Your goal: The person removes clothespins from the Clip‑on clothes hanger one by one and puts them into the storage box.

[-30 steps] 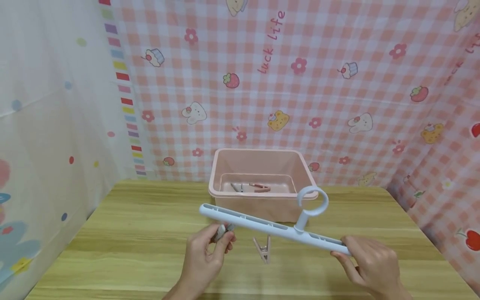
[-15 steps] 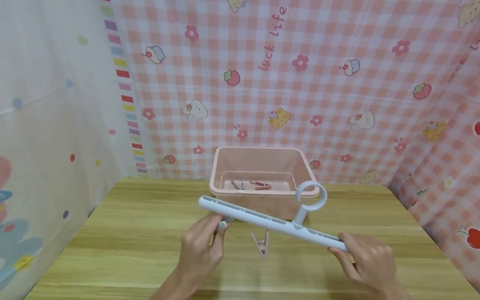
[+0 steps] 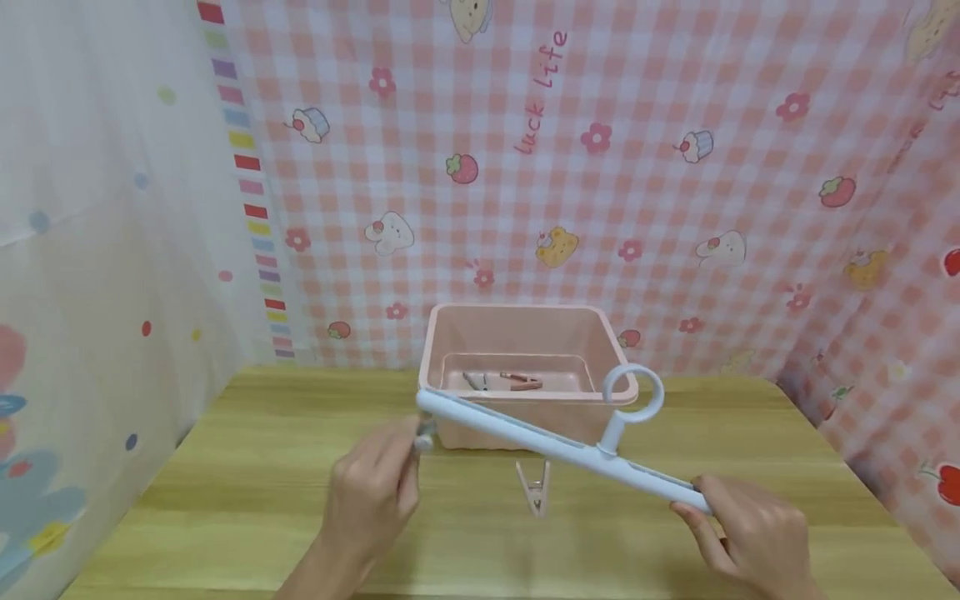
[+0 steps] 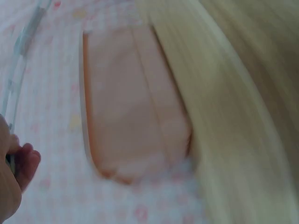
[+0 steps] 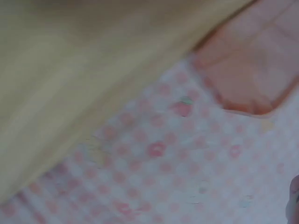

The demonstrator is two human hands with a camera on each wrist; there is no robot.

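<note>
In the head view my left hand [image 3: 372, 483] pinches a small grey clothespin [image 3: 424, 437], mostly hidden by the fingers, just beside the left end of a pale blue hanger [image 3: 517, 433]. Whether clothespin and hanger touch, I cannot tell. My right hand [image 3: 757, 529] grips the hanger's right end, holding it tilted above the table with its ring-shaped hook up. A pale pink clothespin [image 3: 535, 487] lies on the table between the hands. At the left edge of the left wrist view are part of my left hand [image 4: 14, 177] and the hanger [image 4: 23, 46].
A pink plastic tub [image 3: 517, 307] stands at the back of the wooden table [image 3: 285, 442]. Inside lie a grey clothespin [image 3: 476, 381] and a pink one [image 3: 522, 382]. Checked cloth [image 3: 510, 208] hangs behind the table; both wrist views are blurred.
My left hand, with the grey clothespin, has moved left toward the hanger's left end. The hanger has shifted slightly right and tilts a little more, still in my right hand.
</note>
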